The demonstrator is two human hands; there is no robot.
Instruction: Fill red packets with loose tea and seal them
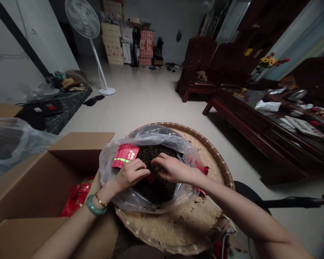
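Dark leaves [147,153] fill an open bag [124,200] on a tray [164,230] that likely catches strays. Above, the left hand [131,174] and right hand [176,169] nearly meet, grips narrow; what they hold, I cannot tell. Red packets [126,154] lie in the bag, probably for easy reach; a carton [27,183] stands left.

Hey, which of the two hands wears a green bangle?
The left hand, nearer the stacked red packets: its wrist carries the green bangle plus a gold bracelet, while the right hand has a bare wrist.
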